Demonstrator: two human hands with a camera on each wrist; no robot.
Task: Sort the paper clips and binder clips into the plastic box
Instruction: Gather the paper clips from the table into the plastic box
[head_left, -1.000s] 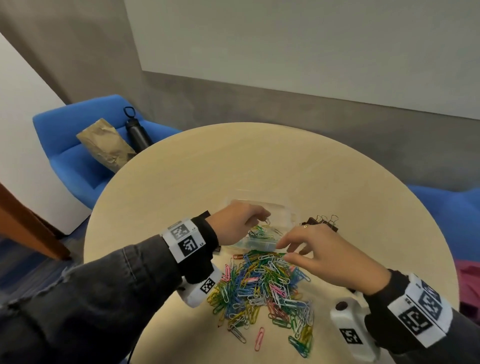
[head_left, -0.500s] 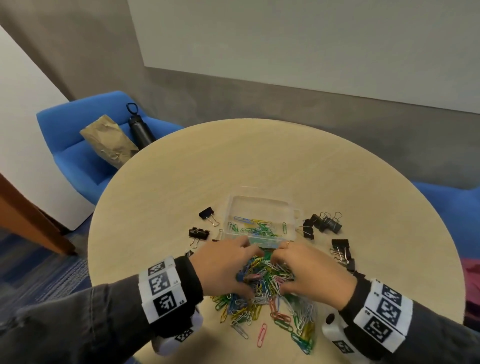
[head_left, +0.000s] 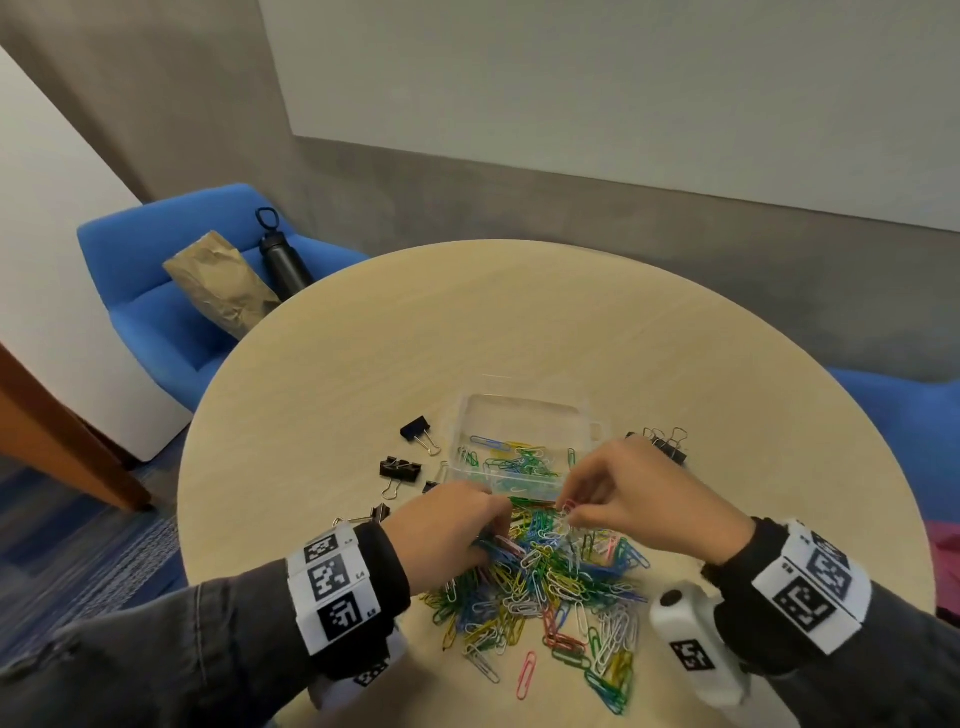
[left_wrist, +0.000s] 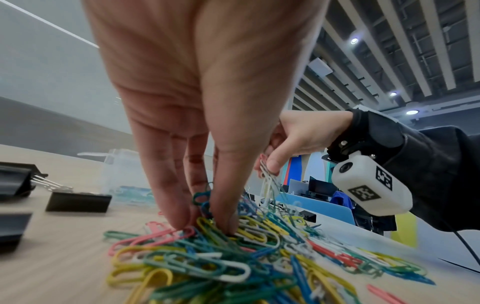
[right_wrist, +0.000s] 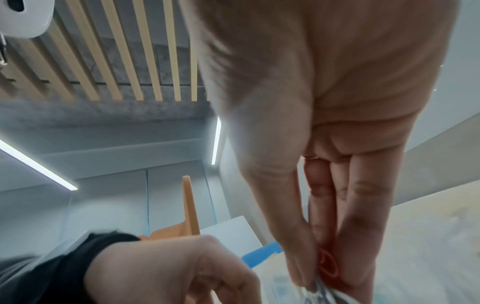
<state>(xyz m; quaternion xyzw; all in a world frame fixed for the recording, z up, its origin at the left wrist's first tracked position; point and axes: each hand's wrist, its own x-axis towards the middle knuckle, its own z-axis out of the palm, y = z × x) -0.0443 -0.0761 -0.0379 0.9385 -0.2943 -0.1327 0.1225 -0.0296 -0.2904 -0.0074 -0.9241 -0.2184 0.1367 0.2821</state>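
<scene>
A round, pale wood-grain table (head_left: 519, 322) stands before a grey wall, with a blue upholstered armchair (head_left: 156, 270) at its far left holding a crumpled brown paper bag (head_left: 218, 283) and a black metal bottle (head_left: 283, 260). The left hand (head_left: 447, 525) reaches palm-down into the heap of multicoloured wire paper clips (head_left: 550, 587) at the table's near edge, its fingertips (left_wrist: 179, 216) and thumb closing on clips at the top of the heap (a narrow grip). The right hand (head_left: 639, 499) hangs just above the heap's far side, thumb and fingers pinching a few white and pink clips lifted clear. The clear rectangular plastic box (head_left: 524, 415) sits open just beyond the heap, with coloured clips on its floor. Black binder clips with silver wire handles (head_left: 400, 467) lie scattered left of the box, and more show right of it.
</scene>
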